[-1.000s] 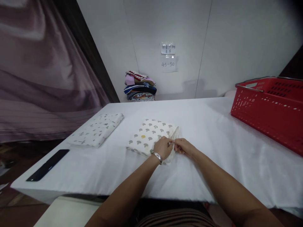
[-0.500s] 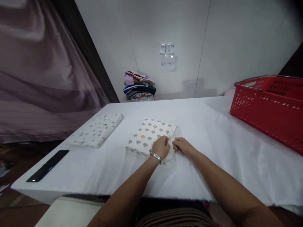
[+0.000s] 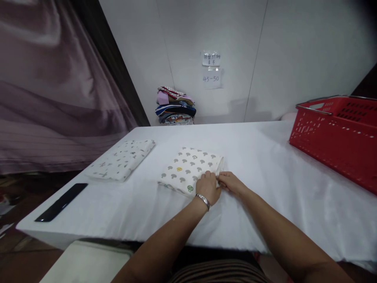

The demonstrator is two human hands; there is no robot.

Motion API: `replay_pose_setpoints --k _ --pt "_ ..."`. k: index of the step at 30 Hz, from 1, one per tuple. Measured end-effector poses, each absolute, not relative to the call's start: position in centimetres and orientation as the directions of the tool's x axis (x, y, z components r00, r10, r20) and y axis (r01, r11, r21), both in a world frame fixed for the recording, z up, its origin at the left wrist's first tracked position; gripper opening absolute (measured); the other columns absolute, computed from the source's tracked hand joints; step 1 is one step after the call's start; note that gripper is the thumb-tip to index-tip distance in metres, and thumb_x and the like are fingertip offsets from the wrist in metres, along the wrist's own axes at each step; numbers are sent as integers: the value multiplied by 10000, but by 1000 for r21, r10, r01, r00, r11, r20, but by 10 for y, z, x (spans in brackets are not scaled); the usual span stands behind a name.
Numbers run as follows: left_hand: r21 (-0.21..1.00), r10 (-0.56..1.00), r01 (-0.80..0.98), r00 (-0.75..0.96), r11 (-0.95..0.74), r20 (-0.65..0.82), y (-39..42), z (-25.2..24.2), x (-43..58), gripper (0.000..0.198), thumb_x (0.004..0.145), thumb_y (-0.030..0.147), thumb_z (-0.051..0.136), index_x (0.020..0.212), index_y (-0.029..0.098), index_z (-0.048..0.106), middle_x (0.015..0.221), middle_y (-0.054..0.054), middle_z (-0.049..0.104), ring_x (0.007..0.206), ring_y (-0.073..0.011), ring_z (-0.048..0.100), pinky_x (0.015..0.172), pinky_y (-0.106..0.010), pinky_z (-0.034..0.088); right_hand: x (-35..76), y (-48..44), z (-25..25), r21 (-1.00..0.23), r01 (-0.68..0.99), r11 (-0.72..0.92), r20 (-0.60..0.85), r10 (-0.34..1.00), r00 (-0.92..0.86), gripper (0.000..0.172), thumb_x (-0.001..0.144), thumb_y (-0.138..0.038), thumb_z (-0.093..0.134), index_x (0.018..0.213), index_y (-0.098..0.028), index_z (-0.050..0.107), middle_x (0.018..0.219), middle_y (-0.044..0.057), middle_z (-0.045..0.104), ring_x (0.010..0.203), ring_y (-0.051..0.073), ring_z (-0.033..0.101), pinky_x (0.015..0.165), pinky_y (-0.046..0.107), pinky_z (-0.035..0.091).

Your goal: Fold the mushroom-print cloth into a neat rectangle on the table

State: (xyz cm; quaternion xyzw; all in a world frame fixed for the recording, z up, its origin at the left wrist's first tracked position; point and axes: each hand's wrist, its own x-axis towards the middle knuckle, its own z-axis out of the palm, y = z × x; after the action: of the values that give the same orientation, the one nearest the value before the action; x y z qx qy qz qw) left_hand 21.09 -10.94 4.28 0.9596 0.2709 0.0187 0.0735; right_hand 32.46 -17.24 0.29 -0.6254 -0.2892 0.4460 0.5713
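A white folded cloth (image 3: 182, 165) printed with grey mushrooms, plus a yellow and a green one, lies flat on the white-covered table. My left hand (image 3: 208, 188), with a silver bangle at the wrist, rests palm down on the cloth's near right corner, fingers laid out over it. At the cloth's right edge, my right hand (image 3: 230, 182) has its fingers pinched together on the fabric. The two hands almost touch. A second folded white cloth (image 3: 122, 159) with small scattered prints lies to the left.
A red plastic basket (image 3: 335, 145) with a metal handle stands on the right of the table (image 3: 253, 145). At the near left lies a black flat strip (image 3: 61, 201). Beyond the far edge rises a stack of folded fabrics (image 3: 176, 107); a pinkish curtain (image 3: 53, 78) hangs at left.
My left hand has gone from curled fingers at the cloth's right edge to lying flatter on its corner. The loose edge at right is tucked in closer. My right hand keeps its pinch.
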Motion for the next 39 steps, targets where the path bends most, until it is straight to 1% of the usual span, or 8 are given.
replay_pose_setpoints --k 5,11,17,26,30,34,36,39 --pt "161 557 555 830 -816 -33 -106 41 217 289 793 298 533 1049 178 471 1070 -98 513 1024 -242 504 782 -338 444 327 -172 -1 -971 -136 -199 -238 870 431 312 701 -340 573 497 -207 378 381 -86 332 346 48 248 359 221 152" --pt "216 586 570 811 -792 7 -97 38 217 221 826 339 479 977 185 526 1005 -75 558 949 -215 550 752 -319 443 330 -174 -2 -968 -98 -231 -250 884 396 372 742 -453 577 512 -199 433 395 -71 388 331 47 263 349 227 137" --pt "185 551 545 834 -818 -21 -105 40 218 289 825 293 481 1089 188 532 1085 -99 537 1034 -233 505 795 -335 437 333 -170 4 -961 -115 -253 -276 818 505 438 727 -542 573 503 -202 410 392 -67 386 319 49 266 338 227 133" --pt "158 488 478 872 -864 35 -110 36 209 243 819 277 471 995 164 596 1057 -118 517 1051 -251 457 828 -360 419 360 -150 16 -951 -111 -289 -294 732 614 356 692 -413 635 505 -198 421 376 -66 388 317 48 277 334 224 132" --pt "162 462 448 884 -879 68 -111 32 205 247 810 279 479 994 154 586 1057 -119 513 1042 -259 450 841 -384 411 365 -148 16 -954 -79 -291 -269 704 657 268 707 -276 599 520 -192 426 383 -68 386 334 42 283 351 217 148" --pt "156 419 399 899 -903 125 -114 25 196 270 807 282 490 1031 150 562 1063 -116 523 1024 -262 451 870 -404 385 362 -151 11 -939 -59 -338 -291 695 658 271 743 -249 544 515 -196 409 387 -61 363 339 47 275 362 233 145" --pt "169 398 372 904 -913 156 -115 20 190 308 803 305 505 1070 156 542 1103 -113 526 1036 -258 452 889 -402 374 361 -153 11 -930 -42 -365 -302 694 653 275 755 -253 539 520 -200 405 394 -56 367 348 54 283 366 241 149" --pt "184 371 336 904 -924 211 -116 11 184 456 793 345 521 1202 151 475 1290 -122 454 1197 -278 367 1000 -416 306 362 -150 14 -919 -1 -393 -298 695 654 275 762 -289 564 548 -199 416 409 -48 389 372 62 296 376 242 170"
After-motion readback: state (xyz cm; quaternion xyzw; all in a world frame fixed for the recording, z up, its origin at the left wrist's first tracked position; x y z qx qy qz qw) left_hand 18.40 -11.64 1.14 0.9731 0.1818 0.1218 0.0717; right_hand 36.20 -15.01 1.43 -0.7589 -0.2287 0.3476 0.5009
